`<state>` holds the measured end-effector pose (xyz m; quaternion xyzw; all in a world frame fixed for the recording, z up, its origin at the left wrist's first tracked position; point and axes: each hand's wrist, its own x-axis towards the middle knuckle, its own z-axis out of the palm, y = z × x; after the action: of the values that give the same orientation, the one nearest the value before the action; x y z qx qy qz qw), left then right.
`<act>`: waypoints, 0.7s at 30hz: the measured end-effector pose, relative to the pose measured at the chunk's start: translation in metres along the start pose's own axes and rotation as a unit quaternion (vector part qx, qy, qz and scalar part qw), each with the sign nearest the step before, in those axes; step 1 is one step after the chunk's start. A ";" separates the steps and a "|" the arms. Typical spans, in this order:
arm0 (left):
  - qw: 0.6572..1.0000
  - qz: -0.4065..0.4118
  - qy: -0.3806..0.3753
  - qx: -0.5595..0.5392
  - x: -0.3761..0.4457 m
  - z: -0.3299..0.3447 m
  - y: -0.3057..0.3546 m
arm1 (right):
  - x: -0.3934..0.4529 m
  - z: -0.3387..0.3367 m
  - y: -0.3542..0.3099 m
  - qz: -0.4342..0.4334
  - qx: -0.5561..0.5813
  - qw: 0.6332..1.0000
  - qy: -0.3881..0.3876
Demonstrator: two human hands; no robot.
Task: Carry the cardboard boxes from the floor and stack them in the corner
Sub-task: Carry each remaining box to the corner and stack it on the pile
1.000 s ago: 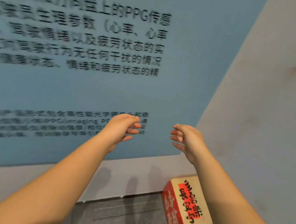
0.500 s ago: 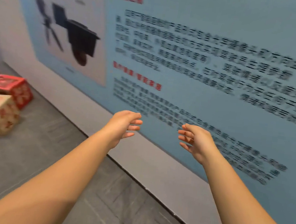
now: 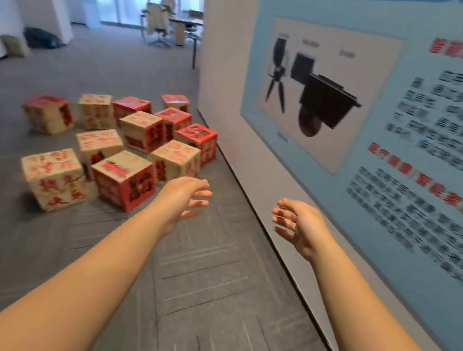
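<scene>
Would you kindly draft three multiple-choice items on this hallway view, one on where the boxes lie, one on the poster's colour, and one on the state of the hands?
1. Where do the cardboard boxes lie?
A. Stacked on a desk
B. Scattered on the floor, left of the wall
C. In the person's arms

2. What is the background colour of the poster on the wall?
A. Light blue
B. Yellow
C. Green

3. What state are the left hand and right hand in?
A. Both grip a box
B. Both are fists
C. Both are open and hold nothing

Answers: 1 B, the boxes sit in a loose cluster on the grey carpet; 2 A, the poster is pale blue around its picture and text; 3 C, the fingers are spread, with nothing between them.
</scene>
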<state>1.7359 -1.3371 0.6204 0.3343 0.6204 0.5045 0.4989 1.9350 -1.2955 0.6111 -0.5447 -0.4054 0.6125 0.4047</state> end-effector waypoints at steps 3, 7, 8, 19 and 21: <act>0.998 -0.007 0.055 -0.025 0.006 -0.044 -0.002 | 0.020 0.047 0.002 0.007 -0.022 0.999 -0.048; 0.992 -0.019 0.114 -0.047 0.024 -0.088 -0.002 | 0.052 0.099 0.004 0.018 -0.051 0.993 -0.103; 0.990 -0.022 0.128 -0.050 0.031 -0.097 0.000 | 0.062 0.111 0.003 0.020 -0.055 0.992 -0.114; 0.969 -0.019 0.229 -0.089 0.196 -0.122 0.048 | 0.247 0.192 -0.057 0.010 -0.069 0.980 -0.185; 0.967 -0.012 0.238 -0.089 0.231 -0.122 0.064 | 0.285 0.203 -0.075 0.011 -0.063 0.979 -0.191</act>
<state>1.5490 -1.1433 0.6153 0.1509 0.6777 0.6169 0.3706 1.7148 -1.0142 0.6002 -0.4466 -0.5070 0.6830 0.2775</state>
